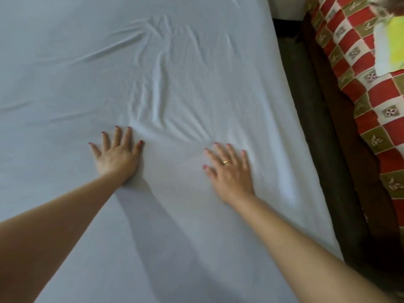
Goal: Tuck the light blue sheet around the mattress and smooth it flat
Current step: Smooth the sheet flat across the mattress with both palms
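Observation:
The light blue sheet point(65, 73) covers the whole mattress top and fills most of the view. My left hand point(117, 153) lies flat on it with fingers spread, palm pressing down. My right hand point(229, 171), with a ring on one finger, also rests flat on the sheet, fingers straight and spread. A fan of wrinkles point(159, 88) runs away from just beyond my fingertips toward the far side. The sheet under and behind my arms lies smooth. The mattress's right edge point(306, 149) curves down; whether the sheet is tucked there is hidden.
A dark narrow gap of floor point(323, 132) runs along the right side of the mattress. Beyond it lies a red, white and olive checked quilt point(371, 88) with a yellow and white cloth point(391, 40) on top.

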